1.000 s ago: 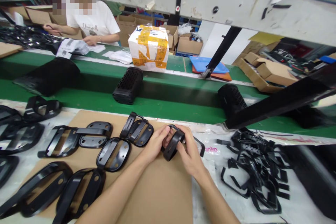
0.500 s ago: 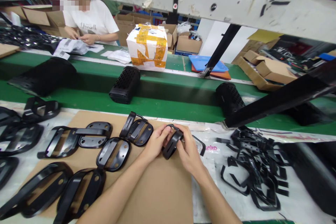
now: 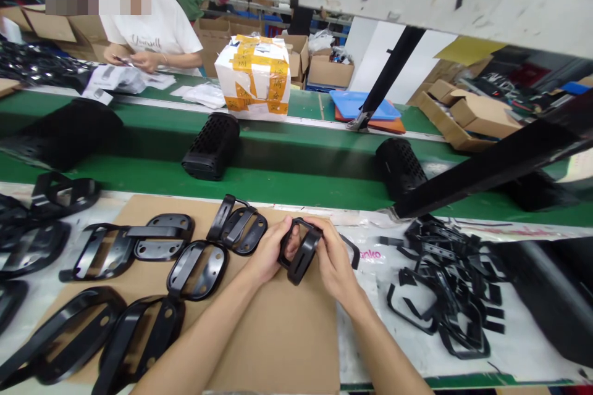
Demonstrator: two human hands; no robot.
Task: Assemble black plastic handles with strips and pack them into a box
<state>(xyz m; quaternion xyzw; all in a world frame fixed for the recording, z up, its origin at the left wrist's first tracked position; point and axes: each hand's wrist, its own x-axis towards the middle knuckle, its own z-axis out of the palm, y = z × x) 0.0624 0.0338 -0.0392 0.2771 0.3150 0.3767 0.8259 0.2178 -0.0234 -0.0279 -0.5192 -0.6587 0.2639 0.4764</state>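
Note:
Both my hands hold one black plastic bracket [image 3: 303, 256], an oval frame with a slotted strap across it, above the cardboard sheet [image 3: 273, 339]. My left hand [image 3: 269, 250] grips its left rim, fingers partly hidden behind it. Along the right side, my right hand [image 3: 332, 256] is closed round the strap and rim. Nearest to my left hand lies a similar bracket [image 3: 244, 230], with another bracket [image 3: 197, 268] in front of it. Behind my right hand, a thin black frame [image 3: 353, 252] partly shows.
Several more brackets [image 3: 104, 252] lie to the left. A heap of thin black frames and strips [image 3: 449, 265] is on the right. Black perforated housings [image 3: 212, 147] stand on the green belt [image 3: 287, 166]. A slanted black post [image 3: 472, 166] crosses the right side. A co-worker [image 3: 151, 31] sits opposite.
The bracket has turned in my hands, so its oval opening now shows more. My left hand has shifted slightly left along its rim. The whole view has moved a little.

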